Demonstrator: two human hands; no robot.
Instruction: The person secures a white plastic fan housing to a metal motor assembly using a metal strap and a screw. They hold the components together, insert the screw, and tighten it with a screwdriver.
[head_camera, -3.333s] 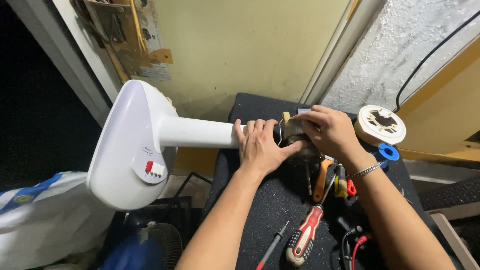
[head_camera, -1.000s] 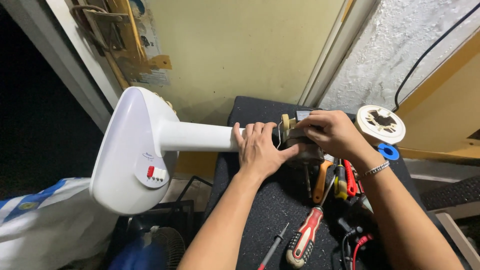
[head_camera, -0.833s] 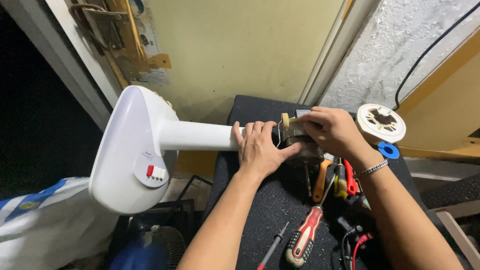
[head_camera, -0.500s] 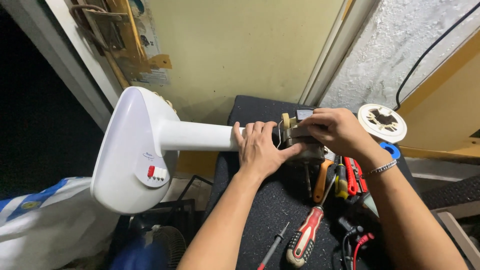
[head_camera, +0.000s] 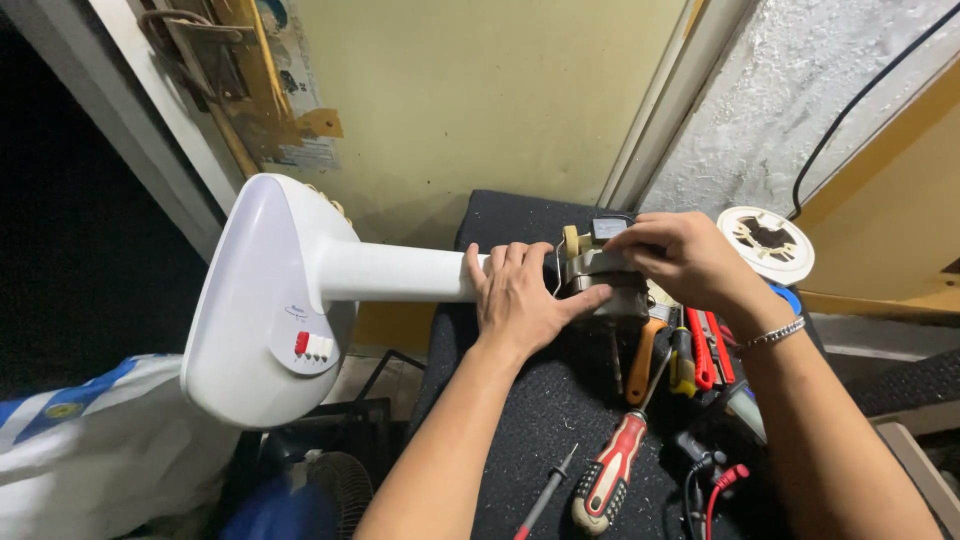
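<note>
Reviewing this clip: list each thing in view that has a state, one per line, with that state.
left hand: flat, gripping the fan's neck
right hand: fingers curled over the motor's top
fan motor: bare, uncovered, lying on the mat
white fan stand: tipped on its side, base off the table edge
red-handled screwdriver: lying loose, untouched
white spool: lying flat
black mat: dusted with debris

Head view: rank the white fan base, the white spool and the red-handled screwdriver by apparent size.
1. white fan base, by far, though it sits nearer the camera.
2. red-handled screwdriver.
3. white spool; close to the screwdriver, so that order is unsure.
</note>
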